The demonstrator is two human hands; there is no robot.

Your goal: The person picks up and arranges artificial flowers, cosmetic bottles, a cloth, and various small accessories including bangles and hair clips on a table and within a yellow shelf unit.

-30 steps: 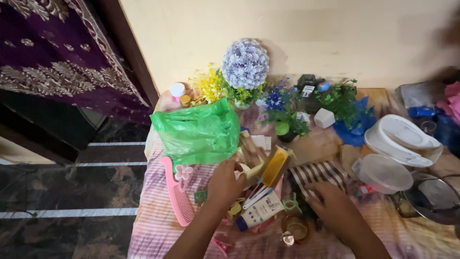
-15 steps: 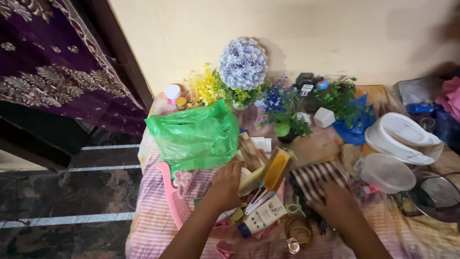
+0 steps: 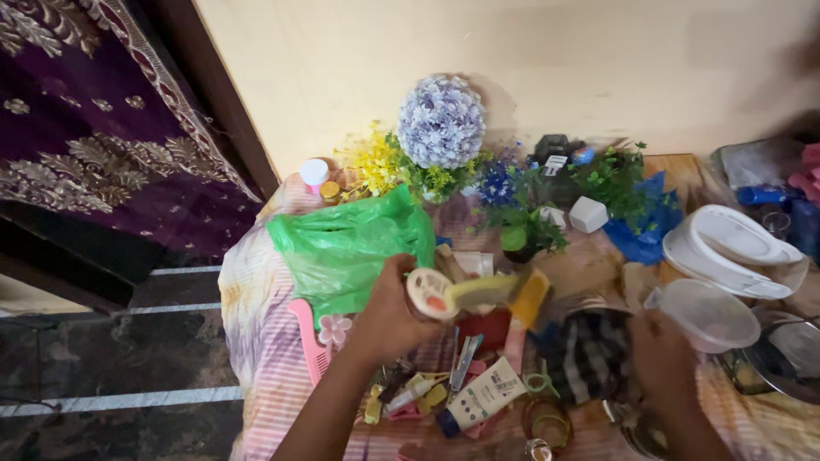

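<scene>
My left hand (image 3: 386, 309) is raised over the table and holds a round white item (image 3: 430, 294) with a pale yellow handle, which points right. Below it lie a nail clipper (image 3: 465, 352), a white tube (image 3: 483, 395) and several small clips. A pink comb (image 3: 306, 335) with a flower clip (image 3: 335, 327) lies to the left. My right hand (image 3: 662, 363) is blurred and grips the edge of a dark striped cloth (image 3: 588, 354), now bunched up. An amber bottle (image 3: 530, 299) leans between my hands.
A green plastic bag (image 3: 350, 243) lies behind my left hand. Artificial flowers, including a purple ball (image 3: 442, 119), line the wall. A clear plastic container (image 3: 711, 312), white stacked bowls (image 3: 735, 248) and a metal bowl (image 3: 794, 354) stand at the right. The table's left edge (image 3: 243, 341) drops to a dark floor.
My left hand has lifted the round white item off the pile. My right hand has moved right and bunched up the striped cloth. The view has shifted slightly.
</scene>
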